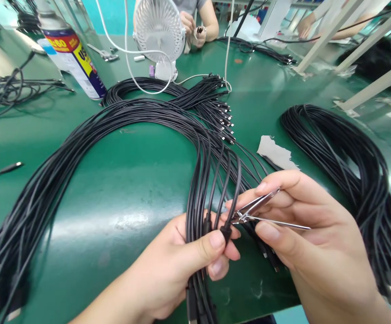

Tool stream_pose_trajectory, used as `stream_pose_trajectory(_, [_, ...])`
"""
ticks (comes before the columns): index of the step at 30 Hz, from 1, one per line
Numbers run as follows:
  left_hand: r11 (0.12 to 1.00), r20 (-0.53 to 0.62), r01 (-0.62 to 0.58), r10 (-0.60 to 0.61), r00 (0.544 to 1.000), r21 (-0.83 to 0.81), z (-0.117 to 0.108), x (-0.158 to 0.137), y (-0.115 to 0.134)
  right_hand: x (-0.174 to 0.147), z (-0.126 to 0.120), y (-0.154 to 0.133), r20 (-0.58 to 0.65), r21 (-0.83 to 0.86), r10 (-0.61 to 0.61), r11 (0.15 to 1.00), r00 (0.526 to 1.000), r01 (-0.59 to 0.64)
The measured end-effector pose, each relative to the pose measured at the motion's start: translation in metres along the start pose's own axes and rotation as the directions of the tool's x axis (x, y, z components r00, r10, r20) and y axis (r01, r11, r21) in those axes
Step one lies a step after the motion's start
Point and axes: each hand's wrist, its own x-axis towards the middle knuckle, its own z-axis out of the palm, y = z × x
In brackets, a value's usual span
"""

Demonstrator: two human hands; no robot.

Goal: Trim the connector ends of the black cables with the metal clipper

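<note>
My left hand [195, 252] is wrapped round a bunch of black cables [195, 180] near their plug ends, its thumb pressing on one connector [226, 230]. Between the thumb and fingers of my right hand [310, 234] is a metal nail clipper [259, 208], its lever raised. The clipper's jaws are at the cable just above that connector; whether they touch it I cannot tell. From my left hand the cables arch back and over to the left side of the table. Some plug ends hang below my left hand.
A thick cable coil [344, 153] lies at right, near a torn paper scrap [276, 152]. Behind the arch are more cables with metal plugs [225, 119], a spray can [74, 58] and a white fan [160, 31]. Across the green table [128, 180], other people's hands [195, 33] are at work.
</note>
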Motion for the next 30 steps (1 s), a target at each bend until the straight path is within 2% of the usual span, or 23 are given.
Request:
stream_pose_trajectory(11, [0.998,-0.003,-0.013,0.014,1.000,0.067,-0.0005,0.0019,0.0009,0.0001,0.0003,-0.0011,0.015,-0.016,-0.022,1.000,1.000,0.022])
stream_pose_trajectory(19, [1.000,-0.026,0.004,-0.004,1.000,0.009,0.0004,0.0002,0.0011,-0.0002,0.0009,-0.0019,0.007,-0.059,-0.040,0.997,0.999,0.041])
stream_pose_trajectory(30, [0.999,-0.056,0.005,-0.002,0.998,0.045,-0.0007,0.0005,0.0002,-0.0016,-0.0023,-0.0033,-0.004,-0.098,-0.029,0.995,1.000,0.029])
